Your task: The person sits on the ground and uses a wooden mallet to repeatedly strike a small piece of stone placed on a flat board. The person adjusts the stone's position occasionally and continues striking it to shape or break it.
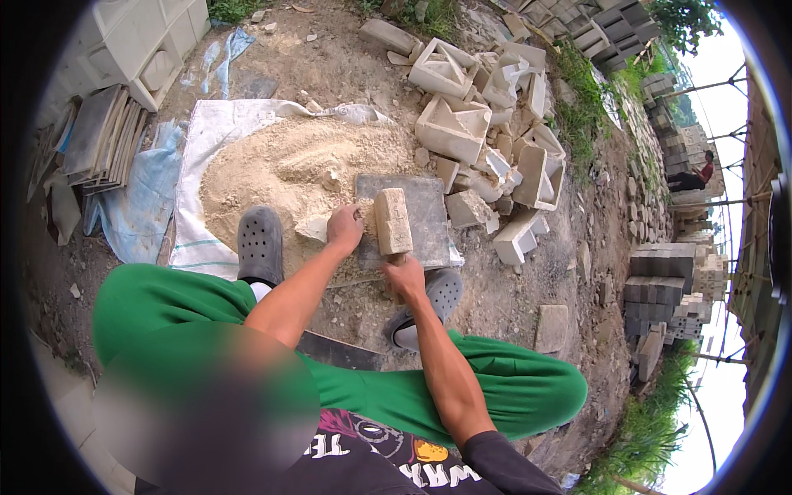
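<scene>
My right hand (405, 275) grips the handle of a heavy block-headed mallet (393, 220), whose pale rectangular head stands over a grey flat slab (429, 216) on the ground. My left hand (345, 228) rests at the slab's left edge, fingers curled on a pale stone chunk (315, 228). A mound of crushed sandy powder (285, 169) lies on a white sack sheet (210, 132) just beyond the left hand. My feet in grey clogs (261, 243) are planted on either side of the slab.
Broken white cast blocks (487, 124) are piled behind and right of the slab. Stacked flat tiles (95, 136) and white moulded panels (140, 41) stand at the left. Grey block stacks (660, 285) line the right, where another person (697, 175) sits far off.
</scene>
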Available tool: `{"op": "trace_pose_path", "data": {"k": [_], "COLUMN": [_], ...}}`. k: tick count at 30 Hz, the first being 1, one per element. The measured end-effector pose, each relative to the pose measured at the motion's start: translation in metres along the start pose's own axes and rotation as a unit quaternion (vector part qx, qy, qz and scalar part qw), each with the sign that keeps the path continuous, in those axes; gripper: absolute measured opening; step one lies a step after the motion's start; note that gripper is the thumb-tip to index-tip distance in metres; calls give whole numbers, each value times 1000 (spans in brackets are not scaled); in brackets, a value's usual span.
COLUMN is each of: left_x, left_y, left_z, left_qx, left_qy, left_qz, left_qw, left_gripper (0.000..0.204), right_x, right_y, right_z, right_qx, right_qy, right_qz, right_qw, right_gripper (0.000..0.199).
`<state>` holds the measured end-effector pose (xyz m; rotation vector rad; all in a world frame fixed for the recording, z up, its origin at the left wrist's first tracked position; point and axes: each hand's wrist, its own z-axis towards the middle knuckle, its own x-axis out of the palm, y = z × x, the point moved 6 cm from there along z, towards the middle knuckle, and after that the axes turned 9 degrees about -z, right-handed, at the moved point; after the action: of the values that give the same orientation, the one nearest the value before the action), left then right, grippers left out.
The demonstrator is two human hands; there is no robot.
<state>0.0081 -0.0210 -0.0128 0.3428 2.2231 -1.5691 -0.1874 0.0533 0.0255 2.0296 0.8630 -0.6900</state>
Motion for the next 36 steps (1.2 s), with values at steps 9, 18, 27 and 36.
{"op": "trace_pose_path", "data": {"k": [9,18,27,36], "left_x": [5,12,35,3], "left_y": [-3,-11,-35,-31], "left_z": [3,-1,11,37], "left_qx": [19,57,137,121], "left_qy": [-1,-11,42,-29], "left_qz": [4,15,16,-41], "left_qw": [1000,998,990,991], "left_gripper": [27,15,18,19], "right_x": [-11,-13,-13,-23], "right_y": [-32,-33,-29,-5], "right_z": [2,-6,-4,-2], "right_qx": [64,82,76,4], "right_qy": [-40,-7,-20,-79], "right_qz": [84,105,88,98], "right_qw": [994,991,993,992], "right_gripper": [44,45,42,39]}}
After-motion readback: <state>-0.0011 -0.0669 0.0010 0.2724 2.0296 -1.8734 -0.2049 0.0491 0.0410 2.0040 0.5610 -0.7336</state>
